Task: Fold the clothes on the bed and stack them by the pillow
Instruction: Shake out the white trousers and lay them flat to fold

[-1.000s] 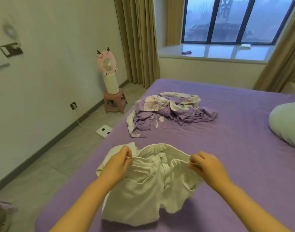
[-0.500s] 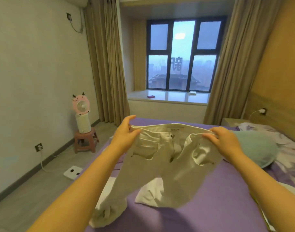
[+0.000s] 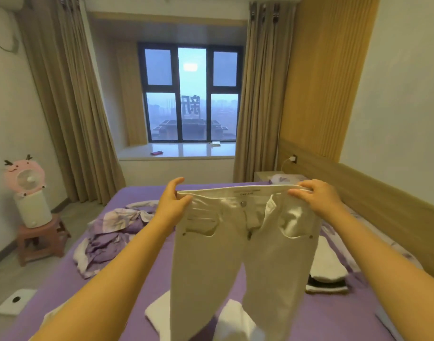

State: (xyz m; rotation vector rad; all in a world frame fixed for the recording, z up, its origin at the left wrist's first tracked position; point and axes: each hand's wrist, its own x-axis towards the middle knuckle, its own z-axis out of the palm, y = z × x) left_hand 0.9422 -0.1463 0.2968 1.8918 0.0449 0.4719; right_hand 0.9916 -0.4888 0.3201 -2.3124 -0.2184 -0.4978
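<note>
Purple sheeting covers the wide bed that fills the lower part of the view, and above it hangs a pair of white denim trousers, held up by the waistband with the button front facing the camera and both legs dropping down so that their lower ends fold onto the sheet. At the left end of the waistband the left hand pinches the cloth between thumb and curled fingers; at the right end the right hand grips the band the same way, fingers curled over its top edge. Just right of the hanging legs a small stack of folded clothes lies on the sheet, white on top with a dark layer beneath. Farther off to the left a crumpled heap of lilac and white patterned garments sits near the bed's edge. On the floor beside the bed a pink wooden stool carries a white cylinder topped by a pink round fan. Beyond, tan curtains frame a dark-framed window above a pale sill.
</note>
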